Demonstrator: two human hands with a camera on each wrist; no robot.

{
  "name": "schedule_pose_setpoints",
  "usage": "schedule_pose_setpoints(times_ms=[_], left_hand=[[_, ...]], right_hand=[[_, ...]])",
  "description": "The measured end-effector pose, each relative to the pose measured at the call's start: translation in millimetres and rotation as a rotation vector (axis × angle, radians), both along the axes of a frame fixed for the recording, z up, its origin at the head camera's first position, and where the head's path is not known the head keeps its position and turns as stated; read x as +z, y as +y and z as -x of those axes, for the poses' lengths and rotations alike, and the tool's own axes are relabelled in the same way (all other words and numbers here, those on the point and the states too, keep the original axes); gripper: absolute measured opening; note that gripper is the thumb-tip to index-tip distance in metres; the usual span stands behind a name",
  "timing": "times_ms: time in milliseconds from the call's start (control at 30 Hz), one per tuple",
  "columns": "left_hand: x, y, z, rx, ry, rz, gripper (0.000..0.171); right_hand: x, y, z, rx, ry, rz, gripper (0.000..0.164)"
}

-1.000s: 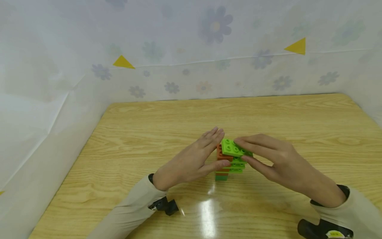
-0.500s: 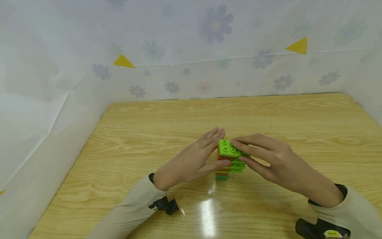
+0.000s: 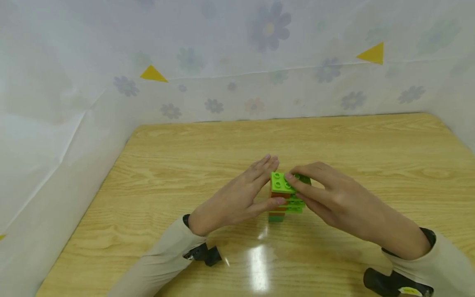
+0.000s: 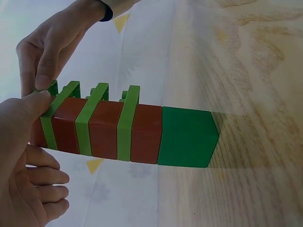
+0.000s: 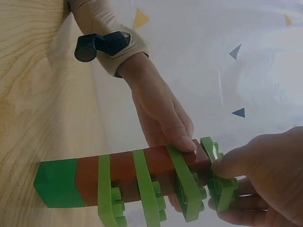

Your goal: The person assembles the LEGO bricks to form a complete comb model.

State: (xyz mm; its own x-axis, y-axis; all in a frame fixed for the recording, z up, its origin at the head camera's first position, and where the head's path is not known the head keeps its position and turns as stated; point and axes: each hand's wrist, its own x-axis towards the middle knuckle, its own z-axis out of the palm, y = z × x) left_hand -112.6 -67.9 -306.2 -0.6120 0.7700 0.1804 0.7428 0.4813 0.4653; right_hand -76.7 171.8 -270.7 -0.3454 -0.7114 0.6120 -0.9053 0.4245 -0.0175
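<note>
An upright tower of toy building bricks stands on the table, with a dark green brick (image 4: 187, 137) at its foot. Above it, reddish-brown bricks (image 4: 104, 130) alternate with light green plates (image 5: 147, 184) that jut out to one side. My left hand (image 3: 233, 198) holds the upper tower, thumb on the near face and fingers reaching behind. Between thumb and fingers, my right hand (image 3: 334, 198) pinches the topmost light green plate (image 3: 278, 183) by its jutting part. That plate lies over the top brown brick; in the right wrist view it is slightly tilted against it.
Wood-grain table (image 3: 178, 165) spreads around the tower. Behind it hangs a pale flowered sheet (image 3: 230, 49) with yellow triangles (image 3: 372, 53). Each forearm wears a black wrist camera (image 3: 203, 253).
The right hand has brought the top plate leftward and turned it into line over the tower; its fingers have come in slightly. The left hand has stayed in place.
</note>
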Motion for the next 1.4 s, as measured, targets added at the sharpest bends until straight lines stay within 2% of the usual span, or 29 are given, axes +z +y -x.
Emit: schedule_pose_setpoints(times_ms=[133, 200, 267, 367, 467, 567, 667, 867, 967, 1133, 1267, 1400], left_hand=[[0.1, -1, -0.2, -0.011, 0.007, -0.011, 0.075], [-0.4, -2, -0.7, -0.024, 0.040, -0.027, 0.075], [0.2, -3, -2.1, -0.052, 0.125, -0.074, 0.076], [3.9, -6, -5.6, -0.113, 0.331, -0.190, 0.073], [8.5, -8, -9.6, -0.180, 0.522, -0.288, 0.061], [10.1, -8, -12.4, -0.235, 0.612, -0.311, 0.048], [8.1, -7, -13.5, -0.257, 0.631, -0.316, 0.042], [2.3, -6, -11.9, -0.260, 0.604, -0.398, 0.038], [1.7, -6, -11.0, -0.260, 0.616, -0.417, 0.039], [0.2, -5, -12.8, -0.246, 0.648, -0.410, 0.039], [-2.7, -5, -14.9, -0.230, 0.665, -0.396, 0.039], [-5.0, -5, -16.3, -0.212, 0.661, -0.382, 0.041]], right_hand=[[3.1, -1, -0.3, 0.003, 0.011, -0.039, 0.045], [4.2, -1, -1.2, 0.000, 0.015, -0.063, 0.046], [4.8, -1, -2.0, -0.004, 0.020, -0.076, 0.046], [5.2, -1, -2.8, -0.012, 0.037, -0.083, 0.047], [4.7, 0, -2.8, -0.023, 0.045, -0.085, 0.048], [4.0, 1, -3.0, -0.027, 0.043, -0.083, 0.048], [3.9, 1, -2.6, -0.020, 0.033, -0.069, 0.048], [6.4, 0, 3.2, 0.037, -0.034, 0.013, 0.043], [4.9, 0, 4.7, 0.039, -0.031, 0.028, 0.043], [-7.2, 2, 6.7, 0.032, -0.003, 0.067, 0.041], [-12.4, 4, 5.5, 0.014, -0.020, 0.045, 0.043], [-16.3, 6, -0.9, -0.036, -0.045, -0.014, 0.053]])
